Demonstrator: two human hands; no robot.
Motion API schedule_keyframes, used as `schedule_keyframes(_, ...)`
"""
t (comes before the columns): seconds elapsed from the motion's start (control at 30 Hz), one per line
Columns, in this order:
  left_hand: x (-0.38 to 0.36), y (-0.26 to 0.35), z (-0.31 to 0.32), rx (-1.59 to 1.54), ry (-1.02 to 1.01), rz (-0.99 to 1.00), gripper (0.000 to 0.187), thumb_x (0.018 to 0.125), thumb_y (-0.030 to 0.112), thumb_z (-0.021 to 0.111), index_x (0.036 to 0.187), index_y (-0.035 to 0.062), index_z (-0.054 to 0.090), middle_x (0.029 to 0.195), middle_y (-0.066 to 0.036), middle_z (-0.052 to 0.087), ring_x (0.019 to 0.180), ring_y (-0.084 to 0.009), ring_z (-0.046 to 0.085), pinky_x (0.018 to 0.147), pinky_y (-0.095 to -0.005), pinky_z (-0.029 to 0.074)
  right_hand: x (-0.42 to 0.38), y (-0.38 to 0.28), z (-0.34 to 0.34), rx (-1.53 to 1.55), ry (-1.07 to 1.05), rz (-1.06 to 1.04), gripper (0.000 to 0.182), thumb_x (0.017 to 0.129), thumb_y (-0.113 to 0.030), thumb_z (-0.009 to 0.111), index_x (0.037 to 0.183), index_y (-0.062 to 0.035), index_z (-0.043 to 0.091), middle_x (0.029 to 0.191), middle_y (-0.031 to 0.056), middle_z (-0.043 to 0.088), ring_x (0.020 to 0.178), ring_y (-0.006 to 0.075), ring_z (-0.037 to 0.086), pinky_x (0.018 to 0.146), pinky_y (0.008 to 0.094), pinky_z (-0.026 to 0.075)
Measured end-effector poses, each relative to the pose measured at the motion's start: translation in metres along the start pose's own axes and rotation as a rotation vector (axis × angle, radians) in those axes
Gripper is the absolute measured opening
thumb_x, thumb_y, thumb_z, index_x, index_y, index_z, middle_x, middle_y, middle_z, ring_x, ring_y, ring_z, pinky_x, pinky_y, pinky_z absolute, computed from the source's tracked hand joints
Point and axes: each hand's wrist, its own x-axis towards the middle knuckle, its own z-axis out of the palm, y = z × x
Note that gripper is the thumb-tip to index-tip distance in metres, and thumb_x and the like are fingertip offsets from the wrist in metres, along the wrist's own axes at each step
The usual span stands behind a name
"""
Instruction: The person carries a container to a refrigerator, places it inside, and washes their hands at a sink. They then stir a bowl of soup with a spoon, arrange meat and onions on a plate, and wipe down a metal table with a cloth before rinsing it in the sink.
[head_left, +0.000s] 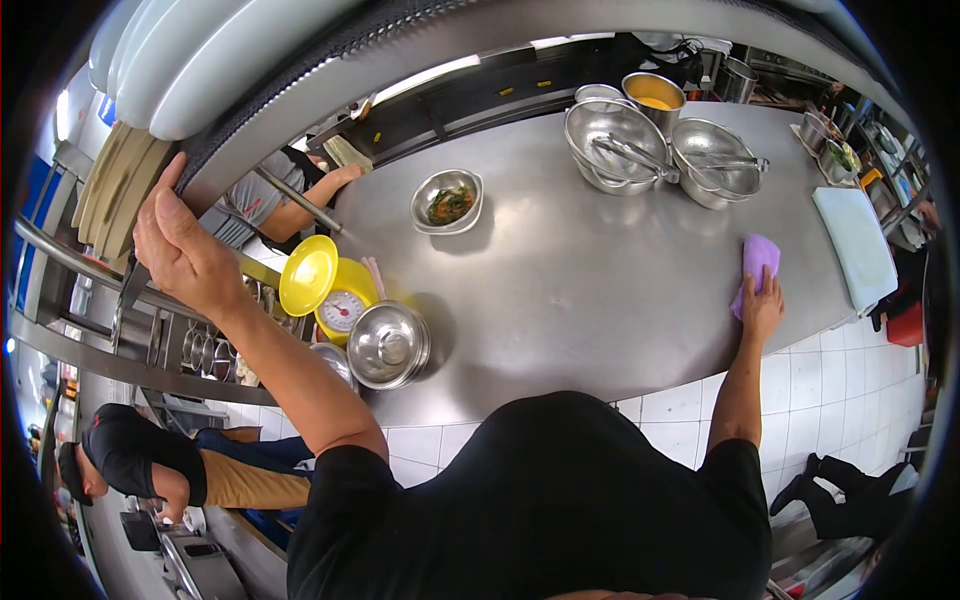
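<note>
At the right end of the steel table (560,290), my right hand (765,305) grips the near end of a folded purple cloth (760,258) that lies flat on the surface. My left hand (190,250) is raised at the left, beside a stack of beige plates or trays (125,190) and the metal shelf edge (245,150). Its index finger stretches upward by that edge, and I see nothing held in it; the far fingers are partly hidden. Below it stand a yellow dial scale (342,308) with a round yellow pan (309,276) and stacked steel bowls (388,345).
A steel bowl of cooked greens (448,203) sits mid-table. Farther back are colanders with tongs (615,145) and a pot of yellow liquid (655,95). A pale blue board (855,245) lies at the right edge. One co-worker (150,460) stands lower left; another's arm (310,200) rests at the table.
</note>
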Motion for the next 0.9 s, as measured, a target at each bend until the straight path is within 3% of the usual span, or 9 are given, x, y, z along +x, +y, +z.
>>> schedule_keyframes(0.23, 0.002, -0.014, 0.008, 0.021, 0.055, 0.043, 0.042, 0.104, 0.027, 0.040, 0.102, 0.0047, 0.075, 0.090, -0.009, 0.071, 0.076, -0.0252, 0.062, 0.072, -0.0378, 0.048, 0.010, -0.004, 0.006, -0.106, -0.038, -0.056, 0.051, 0.092, -0.040, 0.056, 0.138, -0.0184, 0.053, 0.132, 0.0147, 0.058, 0.127, 0.0315, 0.051, 0.105, 0.0480, 0.039)
schedule_keyframes(0.3, -0.002, -0.013, 0.006, 0.020, 0.014, -0.035, 0.042, 0.104, 0.026, 0.039, 0.103, 0.0053, 0.075, 0.090, -0.010, 0.072, 0.073, -0.0260, 0.062, 0.068, -0.0373, 0.049, 0.011, 0.014, 0.046, 0.004, 0.181, -0.230, 0.041, 0.088, -0.029, 0.062, 0.125, -0.0107, 0.060, 0.114, 0.0160, 0.066, 0.108, 0.0351, 0.061, 0.094, 0.0470, 0.048)
schedule_keyframes(0.37, 0.001, -0.019, 0.007, 0.011, 0.017, 0.042, 0.044, 0.105, 0.026, 0.037, 0.104, 0.0058, 0.075, 0.096, -0.011, 0.072, 0.077, -0.0266, 0.063, 0.070, -0.0372, 0.051, -0.013, -0.019, 0.034, 0.059, 0.125, -0.276, 0.035, 0.087, -0.022, 0.060, 0.119, -0.0068, 0.062, 0.114, 0.0175, 0.065, 0.107, 0.0356, 0.060, 0.095, 0.0466, 0.047)
schedule_keyframes(0.57, 0.003, -0.034, 0.002, -0.020, -0.083, 0.082, 0.044, 0.106, 0.027, 0.039, 0.112, -0.0042, 0.069, 0.110, -0.021, 0.068, 0.095, -0.0323, 0.065, 0.087, -0.0403, 0.050, -0.150, -0.140, -0.030, 0.727, -0.164, -0.757, 0.040, 0.069, -0.004, 0.065, 0.109, -0.0050, 0.068, 0.109, 0.0154, 0.067, 0.106, 0.0349, 0.061, 0.097, 0.0443, 0.047)
schedule_keyframes(0.67, -0.002, -0.028, 0.001, -0.222, -0.126, -0.033, 0.041, 0.106, 0.028, 0.041, 0.120, -0.0020, 0.066, 0.116, -0.020, 0.066, 0.100, -0.0340, 0.063, 0.091, -0.0415, 0.048, -0.194, -0.177, -0.070, 0.946, -0.669, -0.936, 0.045, 0.076, -0.005, 0.063, 0.121, -0.0049, 0.064, 0.120, 0.0155, 0.065, 0.110, 0.0341, 0.060, 0.094, 0.0430, 0.050)
schedule_keyframes(0.73, -0.002, -0.037, 0.003, -0.277, -0.146, -0.057, 0.040, 0.106, 0.026, 0.039, 0.120, -0.0019, 0.066, 0.118, -0.020, 0.066, 0.108, -0.0351, 0.062, 0.095, -0.0385, 0.046, -0.187, -0.186, -0.138, 0.887, -0.769, -1.022, 0.041, 0.080, -0.012, 0.062, 0.121, -0.0082, 0.061, 0.116, 0.0123, 0.065, 0.113, 0.0332, 0.059, 0.094, 0.0457, 0.049)
schedule_keyframes(0.77, 0.003, -0.025, -0.005, -0.074, -0.121, 0.130, 0.040, 0.106, 0.025, 0.039, 0.119, -0.0019, 0.066, 0.116, -0.019, 0.067, 0.108, -0.0347, 0.062, 0.094, -0.0402, 0.047, -0.173, -0.185, -0.171, 0.846, -0.695, -1.075, 0.043, 0.080, -0.011, 0.062, 0.124, -0.0088, 0.060, 0.118, 0.0126, 0.064, 0.111, 0.0337, 0.059, 0.094, 0.0451, 0.049)
schedule_keyframes(0.83, 0.006, -0.027, -0.007, -0.069, -0.140, 0.177, 0.040, 0.106, 0.025, 0.039, 0.119, -0.0017, 0.066, 0.116, -0.019, 0.067, 0.106, -0.0344, 0.063, 0.093, -0.0414, 0.048, -0.142, -0.180, -0.228, 0.777, -0.559, -1.186, 0.048, 0.080, -0.009, 0.062, 0.128, -0.0100, 0.058, 0.122, 0.0132, 0.063, 0.108, 0.0347, 0.061, 0.093, 0.0438, 0.050)
schedule_keyframes(0.9, 0.002, -0.032, -0.007, -0.075, -0.146, 0.174, 0.040, 0.106, 0.025, 0.039, 0.120, -0.0007, 0.066, 0.116, -0.019, 0.067, 0.104, -0.0343, 0.063, 0.091, -0.0413, 0.048, -0.106, -0.158, -0.267, 0.771, -0.397, -1.075, 0.047, 0.081, -0.012, 0.063, 0.128, -0.0139, 0.058, 0.122, 0.0114, 0.062, 0.110, 0.0330, 0.060, 0.093, 0.0435, 0.051)
